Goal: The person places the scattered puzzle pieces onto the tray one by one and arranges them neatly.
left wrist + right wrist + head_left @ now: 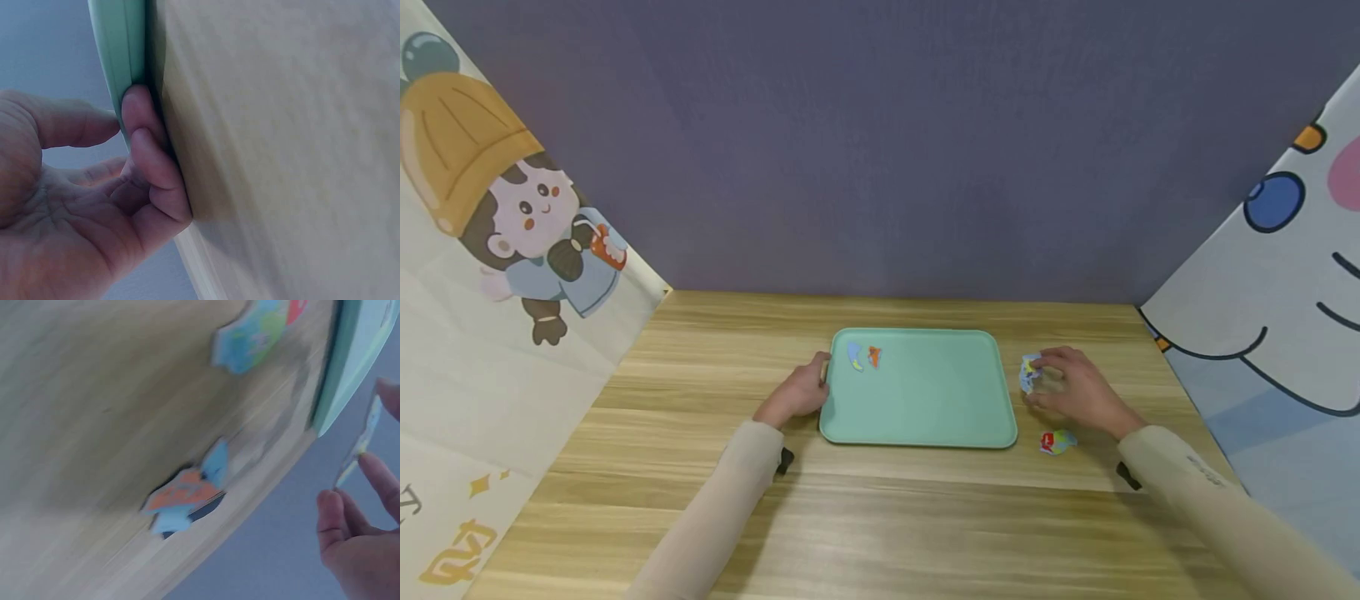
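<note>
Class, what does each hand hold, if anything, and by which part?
Left hand: the tray, by its left rim. Right hand: a picture piece, by its edges.

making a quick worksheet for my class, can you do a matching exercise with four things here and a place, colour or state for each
1 left hand
2 tray
3 right hand
4 curved blue cutout

A pale green
B lies on the tray
C grips the tray's edge
D holds a patterned cutout

Pairs: 1-C, 2-A, 3-D, 4-B
</note>
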Demonstrator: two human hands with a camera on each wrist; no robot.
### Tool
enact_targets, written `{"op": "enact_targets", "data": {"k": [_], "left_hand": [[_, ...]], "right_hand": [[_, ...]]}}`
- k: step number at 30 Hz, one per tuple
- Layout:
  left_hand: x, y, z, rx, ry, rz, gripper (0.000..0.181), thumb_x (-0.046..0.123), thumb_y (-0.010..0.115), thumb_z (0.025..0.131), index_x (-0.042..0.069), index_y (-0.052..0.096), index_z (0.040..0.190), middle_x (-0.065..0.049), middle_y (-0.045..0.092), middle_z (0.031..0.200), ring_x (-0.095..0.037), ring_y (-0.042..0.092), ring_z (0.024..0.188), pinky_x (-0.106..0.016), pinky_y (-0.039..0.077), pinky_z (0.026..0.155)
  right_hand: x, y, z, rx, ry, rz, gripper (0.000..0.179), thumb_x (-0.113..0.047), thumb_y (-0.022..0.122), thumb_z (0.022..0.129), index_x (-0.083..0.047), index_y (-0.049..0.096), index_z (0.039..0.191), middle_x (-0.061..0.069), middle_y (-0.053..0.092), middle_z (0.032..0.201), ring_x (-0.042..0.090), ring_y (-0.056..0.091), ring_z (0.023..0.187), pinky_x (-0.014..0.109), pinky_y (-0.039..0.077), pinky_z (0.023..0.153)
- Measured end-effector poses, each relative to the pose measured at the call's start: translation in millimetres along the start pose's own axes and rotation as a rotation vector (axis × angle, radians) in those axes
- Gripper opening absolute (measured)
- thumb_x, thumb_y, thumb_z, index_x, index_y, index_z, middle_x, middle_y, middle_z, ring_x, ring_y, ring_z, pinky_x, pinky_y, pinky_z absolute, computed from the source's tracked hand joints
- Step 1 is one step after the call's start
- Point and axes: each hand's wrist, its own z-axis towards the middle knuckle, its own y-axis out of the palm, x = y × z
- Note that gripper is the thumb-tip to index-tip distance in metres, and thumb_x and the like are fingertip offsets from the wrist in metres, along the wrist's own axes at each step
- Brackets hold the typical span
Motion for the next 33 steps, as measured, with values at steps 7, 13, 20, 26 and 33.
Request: {"op": "enact_targets", "data": {"k": [7,13,20,26,33], "left_hand": [[-2.3,0.9,0.8,0.012,0.012,-0.002,0.057,0.007,0.046,0.094,0.007,0.023,0.146,-0.008,0.058,0.077,-0.018,0.056,0.063,-0.031,0.046,0.057],[-2.7,0.9,1.9,0.012,0.006,-0.011,0.057,0.007,0.046,0.094,0.008,0.023,0.146,-0.008,0.058,0.078,-0.018,0.057,0.064,-0.031,0.046,0.058],[-1.6,0.9,2.6,0.005,-0.001,0.001,0.057,0.008,0.045,0.095,0.009,0.021,0.147,-0.007,0.058,0.075,-0.018,0.056,0.062,-0.031,0.045,0.055],[-2.6,0.5,2.8,0.003,-0.006,0.008,0.057,0.009,0.044,0.096,0.010,0.021,0.148,-0.008,0.058,0.073,-0.019,0.054,0.060,-0.031,0.044,0.053],[-4.8,2.1,5.3,0.005,0.006,0.014,0.057,0.010,0.044,0.096,0.009,0.021,0.148,-0.007,0.058,0.070,-0.017,0.052,0.056,-0.030,0.043,0.051]], "right_hand": [[-13.2,10.5,17.3,0.049,-0.064,0.049,0.054,-0.019,0.084,0.071,0.002,0.062,0.116,0.022,0.049,0.127,0.038,0.046,0.113,0.051,0.048,0.080],[-27.5,19.8,34.0,0.013,-0.067,0.086,0.056,-0.023,0.083,0.072,-0.001,0.062,0.118,0.020,0.049,0.129,0.036,0.044,0.116,0.051,0.047,0.082],[-39.2,36.3,55.3,-0.001,-0.090,0.094,0.054,-0.022,0.083,0.072,-0.001,0.063,0.117,0.022,0.047,0.132,0.037,0.044,0.118,0.048,0.049,0.081],[-50.1,49.1,74.0,-0.028,-0.084,0.109,0.054,-0.023,0.083,0.072,-0.001,0.063,0.118,0.022,0.049,0.131,0.038,0.042,0.121,0.048,0.045,0.088],[-59.0,65.8,92.8,-0.045,-0.118,0.130,0.053,-0.020,0.085,0.068,0.001,0.064,0.113,0.022,0.055,0.123,0.038,0.045,0.119,0.051,0.033,0.099]]}}
